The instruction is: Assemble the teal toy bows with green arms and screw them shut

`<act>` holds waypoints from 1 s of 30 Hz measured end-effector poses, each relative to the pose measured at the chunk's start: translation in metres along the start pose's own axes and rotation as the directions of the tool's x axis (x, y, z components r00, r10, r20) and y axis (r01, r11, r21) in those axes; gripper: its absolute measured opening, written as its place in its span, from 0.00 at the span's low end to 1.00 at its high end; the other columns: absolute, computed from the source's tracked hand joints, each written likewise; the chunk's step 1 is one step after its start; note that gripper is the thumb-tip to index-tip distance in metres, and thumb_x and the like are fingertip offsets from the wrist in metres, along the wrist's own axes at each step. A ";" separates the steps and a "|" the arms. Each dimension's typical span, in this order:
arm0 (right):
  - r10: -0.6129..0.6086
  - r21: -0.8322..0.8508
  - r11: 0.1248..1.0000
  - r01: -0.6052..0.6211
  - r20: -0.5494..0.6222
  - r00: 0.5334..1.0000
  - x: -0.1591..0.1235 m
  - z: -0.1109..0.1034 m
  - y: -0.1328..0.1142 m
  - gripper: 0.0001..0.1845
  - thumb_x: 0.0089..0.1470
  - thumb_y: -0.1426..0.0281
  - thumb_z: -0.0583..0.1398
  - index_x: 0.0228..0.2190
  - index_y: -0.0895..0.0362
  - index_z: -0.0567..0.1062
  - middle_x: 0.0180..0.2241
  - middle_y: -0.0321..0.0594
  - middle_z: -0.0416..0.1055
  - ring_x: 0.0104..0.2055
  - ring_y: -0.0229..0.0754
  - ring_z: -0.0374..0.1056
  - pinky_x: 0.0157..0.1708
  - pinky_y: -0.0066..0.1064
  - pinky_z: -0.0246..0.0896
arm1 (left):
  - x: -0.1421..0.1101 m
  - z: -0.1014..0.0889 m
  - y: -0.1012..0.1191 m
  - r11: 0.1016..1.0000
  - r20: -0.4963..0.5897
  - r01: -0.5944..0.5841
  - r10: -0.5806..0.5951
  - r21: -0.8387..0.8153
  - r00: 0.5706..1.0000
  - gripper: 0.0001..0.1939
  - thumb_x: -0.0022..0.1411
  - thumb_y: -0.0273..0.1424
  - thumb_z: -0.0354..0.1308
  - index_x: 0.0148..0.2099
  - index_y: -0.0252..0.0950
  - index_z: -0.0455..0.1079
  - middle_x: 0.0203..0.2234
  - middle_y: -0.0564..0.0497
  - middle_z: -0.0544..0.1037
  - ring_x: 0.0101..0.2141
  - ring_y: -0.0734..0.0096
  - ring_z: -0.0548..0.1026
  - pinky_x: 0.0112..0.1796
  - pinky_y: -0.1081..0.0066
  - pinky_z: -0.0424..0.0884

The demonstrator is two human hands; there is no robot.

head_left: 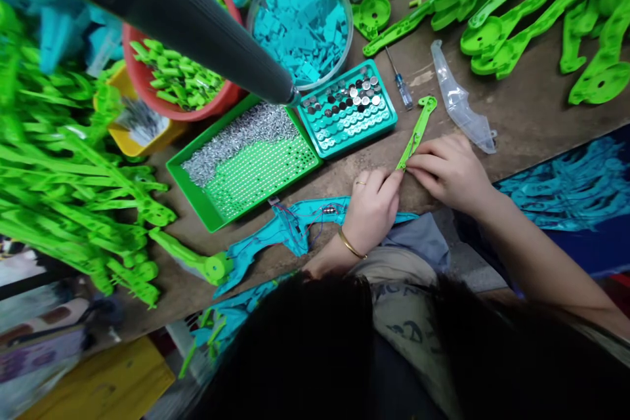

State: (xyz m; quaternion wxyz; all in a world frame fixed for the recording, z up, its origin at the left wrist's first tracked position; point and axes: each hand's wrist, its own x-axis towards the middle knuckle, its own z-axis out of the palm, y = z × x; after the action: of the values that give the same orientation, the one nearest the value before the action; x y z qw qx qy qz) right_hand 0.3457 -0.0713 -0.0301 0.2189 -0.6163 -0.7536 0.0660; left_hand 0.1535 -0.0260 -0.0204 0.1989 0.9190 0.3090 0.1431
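Note:
A narrow bright green plastic part (pixel 419 126) points away from me over the table, its hooked end farthest off. My left hand (pixel 373 209), with a ring and a bangle, is closed on its near end. The fingers of my right hand (pixel 449 167) are pinched together against the same end; anything small between them is hidden. Under and beside my left wrist lies a blue plastic shell (pixel 290 226) with thin wires and a small silvery component in it. A clear plastic piece (pixel 460 98) and a screwdriver (pixel 403 90) lie beyond my hands.
Left of centre stand a green tray (pixel 211 220) of small metal pieces and a teal tray (pixel 388 123) of button cells. Behind them are a clear tub (pixel 347 33) of blue parts and a red bowl (pixel 140 95). A dark pole (pixel 197 20) hangs overhead. Green parts (pixel 522 20) pile up.

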 end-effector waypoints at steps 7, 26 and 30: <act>-0.082 -0.038 0.996 0.084 0.045 0.996 0.007 -0.005 0.007 0.14 0.64 0.66 0.53 0.38 0.55 0.77 0.36 0.42 0.75 0.38 0.44 0.65 0.41 0.37 0.54 | 0.002 -0.001 0.000 1.000 0.040 0.006 -0.006 0.004 0.999 0.15 0.70 0.27 0.47 0.53 0.31 0.71 0.41 0.43 0.76 0.41 0.61 0.70 0.45 0.64 0.68; -0.354 -0.016 0.925 0.379 0.319 0.879 0.036 -0.024 0.032 0.16 0.64 0.68 0.49 0.35 0.55 0.76 0.33 0.40 0.73 0.37 0.43 0.65 0.37 0.36 0.50 | 0.002 0.000 -0.003 0.999 0.049 -0.028 0.029 -0.015 0.998 0.16 0.69 0.27 0.46 0.53 0.30 0.70 0.41 0.42 0.75 0.41 0.61 0.69 0.45 0.63 0.69; -0.411 -0.016 0.893 0.451 0.383 0.827 0.045 -0.026 0.029 0.15 0.63 0.68 0.49 0.33 0.56 0.74 0.32 0.40 0.71 0.33 0.42 0.64 0.35 0.36 0.48 | 0.002 0.000 -0.004 0.999 0.052 -0.029 0.030 -0.023 0.998 0.16 0.69 0.26 0.46 0.53 0.30 0.70 0.41 0.42 0.75 0.41 0.61 0.69 0.45 0.63 0.69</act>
State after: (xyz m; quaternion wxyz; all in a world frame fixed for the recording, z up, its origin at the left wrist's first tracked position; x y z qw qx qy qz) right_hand 0.3756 -0.0256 -0.0066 0.0493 -0.4172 -0.9030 0.0899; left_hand 0.1530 -0.0220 -0.0214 0.2152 0.9245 0.2886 0.1255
